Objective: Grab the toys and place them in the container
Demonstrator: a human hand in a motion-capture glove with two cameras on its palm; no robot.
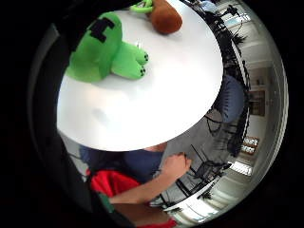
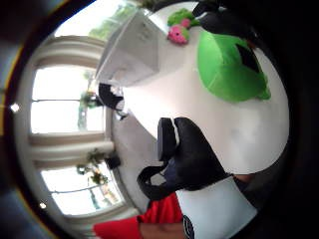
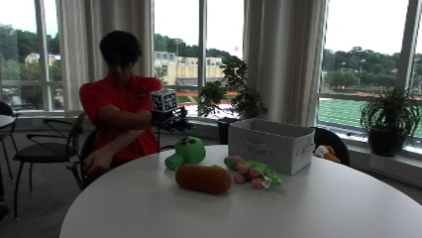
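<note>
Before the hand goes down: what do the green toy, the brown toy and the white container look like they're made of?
Green toy: plush fabric, matte and fuzzy, with rounded stuffed feet. Brown toy: also looks like soft plush, a matte, rounded shape. White container: probably a fabric-covered bin, with flat matte walls and a cut-out handle; its stiffness cannot be judged.

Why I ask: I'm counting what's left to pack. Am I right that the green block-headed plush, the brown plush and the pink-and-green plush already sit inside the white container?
Not quite. The outside view shows the green block-headed plush, brown plush and pink-and-green plush lying on the table beside the white container, not inside it.
</note>
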